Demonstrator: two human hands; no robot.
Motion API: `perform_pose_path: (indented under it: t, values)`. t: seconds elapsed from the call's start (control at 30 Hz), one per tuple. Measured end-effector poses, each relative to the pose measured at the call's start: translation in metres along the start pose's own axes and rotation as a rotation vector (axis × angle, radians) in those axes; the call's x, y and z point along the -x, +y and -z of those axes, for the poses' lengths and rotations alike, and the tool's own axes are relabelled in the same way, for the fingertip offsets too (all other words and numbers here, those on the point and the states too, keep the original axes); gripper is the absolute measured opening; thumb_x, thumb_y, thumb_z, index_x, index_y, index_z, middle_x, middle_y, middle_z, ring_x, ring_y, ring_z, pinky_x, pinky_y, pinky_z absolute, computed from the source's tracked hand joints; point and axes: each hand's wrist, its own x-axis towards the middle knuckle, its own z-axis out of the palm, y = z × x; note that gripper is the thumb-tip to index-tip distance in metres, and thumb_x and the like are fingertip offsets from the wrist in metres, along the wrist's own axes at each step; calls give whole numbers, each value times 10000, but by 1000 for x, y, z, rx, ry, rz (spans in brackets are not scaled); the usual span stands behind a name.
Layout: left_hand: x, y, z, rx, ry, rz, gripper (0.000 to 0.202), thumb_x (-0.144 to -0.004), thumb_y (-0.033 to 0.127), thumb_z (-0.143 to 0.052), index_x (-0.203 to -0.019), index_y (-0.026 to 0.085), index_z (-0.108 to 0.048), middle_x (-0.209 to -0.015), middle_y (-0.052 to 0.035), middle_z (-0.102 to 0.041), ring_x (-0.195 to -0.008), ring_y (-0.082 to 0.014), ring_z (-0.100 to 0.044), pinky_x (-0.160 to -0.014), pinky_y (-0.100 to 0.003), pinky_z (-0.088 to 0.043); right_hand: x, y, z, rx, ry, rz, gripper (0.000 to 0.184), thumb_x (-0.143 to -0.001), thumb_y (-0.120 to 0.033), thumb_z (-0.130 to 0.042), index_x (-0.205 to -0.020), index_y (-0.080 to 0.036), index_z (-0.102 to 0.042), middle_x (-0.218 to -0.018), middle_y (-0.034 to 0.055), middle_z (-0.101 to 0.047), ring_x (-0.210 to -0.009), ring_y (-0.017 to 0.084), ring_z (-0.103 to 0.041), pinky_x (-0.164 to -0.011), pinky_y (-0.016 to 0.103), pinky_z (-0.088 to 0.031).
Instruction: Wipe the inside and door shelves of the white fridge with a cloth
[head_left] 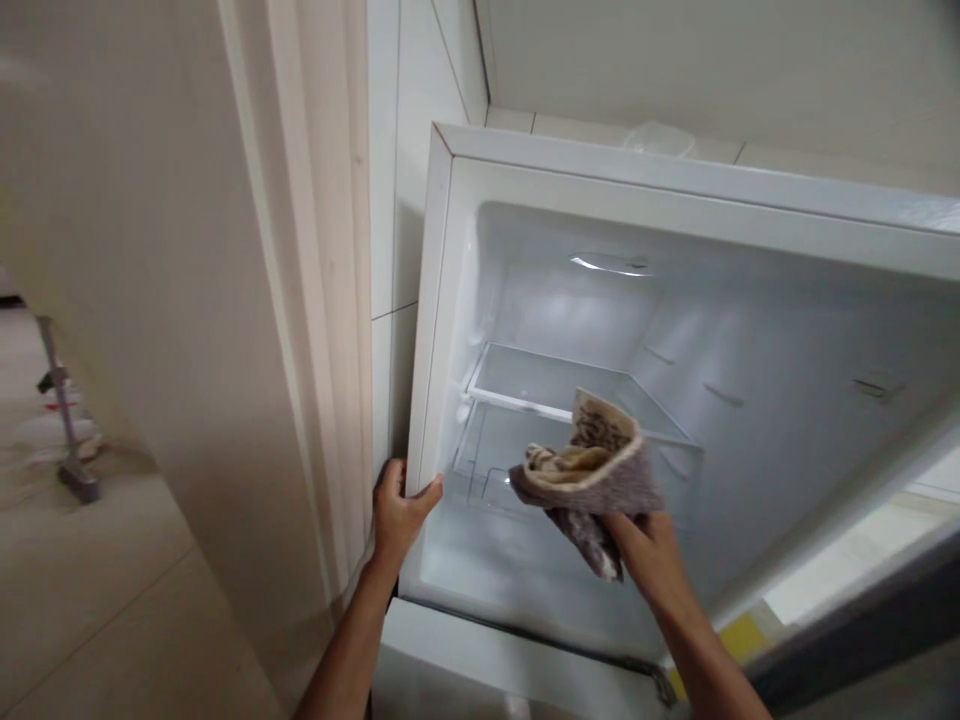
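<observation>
An open white fridge compartment [465, 330] fills the middle and right of the head view, with nothing on its glass shelf [540, 385]. My left hand [397, 510] grips the left front edge of the fridge frame, fingers wrapped round it. My right hand [652, 550] holds a crumpled brown and beige patterned cloth [589, 465] in front of the shelf, inside the opening. The cloth hides most of my right fingers.
The fridge door [862, 610] swings open at the lower right. A cream wall panel [150, 250] and white tiled wall [409, 150] stand to the left. A mop or broom [67, 420] leans on the floor at the far left.
</observation>
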Motion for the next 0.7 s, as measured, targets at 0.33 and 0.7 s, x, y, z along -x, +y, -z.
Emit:
perform_pose_path:
  t: [0.33, 0.7]
  values:
    - [1, 10, 1, -34, 27, -5, 300, -684, 440, -731, -820, 228, -566, -730, 17, -652, -682, -184, -648, -620, -278, -503, -91, 2, -107, 532, -573, 299, 584, -849, -134, -500, -1430, -179, -531, -1471, 149, -569, -1327, 262, -559, -1160, 443, -436]
    - [7, -7, -16, -300, 311, -296, 223, -750, 387, -736, -837, 225, -609, -664, -18, -718, -526, -193, -662, -527, -278, -505, -157, 27, -183, 560, -675, 167, 282, -941, -235, -560, -1183, -149, -677, -1258, 110, -715, -1149, 247, -643, -955, 295, -473]
